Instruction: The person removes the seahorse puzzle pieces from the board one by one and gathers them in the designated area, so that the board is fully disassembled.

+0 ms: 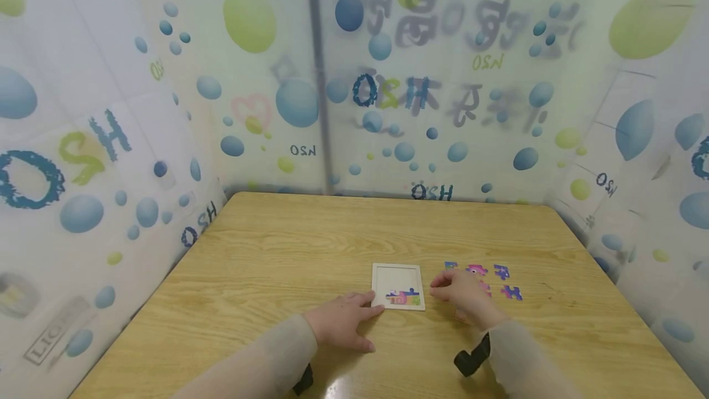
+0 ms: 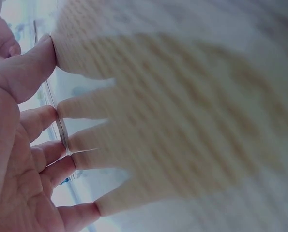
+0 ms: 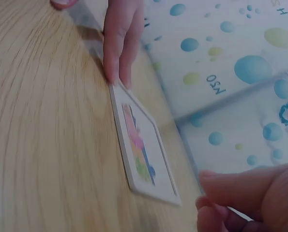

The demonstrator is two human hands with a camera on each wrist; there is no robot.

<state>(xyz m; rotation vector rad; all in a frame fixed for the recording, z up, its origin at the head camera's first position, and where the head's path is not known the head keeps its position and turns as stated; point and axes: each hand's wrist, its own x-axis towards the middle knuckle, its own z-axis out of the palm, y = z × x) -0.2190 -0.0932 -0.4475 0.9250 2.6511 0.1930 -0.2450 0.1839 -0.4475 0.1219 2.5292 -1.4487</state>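
Observation:
A small white puzzle frame [image 1: 396, 265] lies on the table, with joined colourful puzzle pieces [image 1: 403, 297] along its near side. My left hand [image 1: 344, 320] rests at the frame's left edge, its fingers spread and the fingertips touching the rim. In the left wrist view, the fingers [image 2: 42, 118] reach that edge and mirror in the glossy surface. My right hand [image 1: 462, 291] hovers just right of the frame, thumb and fingers bent close together. The right wrist view shows its thumb [image 3: 240, 186] near a curled finger; no piece shows between them, and part of the grip is hidden.
Loose puzzle pieces lie to the right, partly behind the right hand: a pink one [image 1: 476, 270], a purple one [image 1: 501, 272] and another purple one [image 1: 512, 292] among them. The wooden table [image 1: 288, 233] ends at patterned curtains [image 1: 376, 159] at the back and sides.

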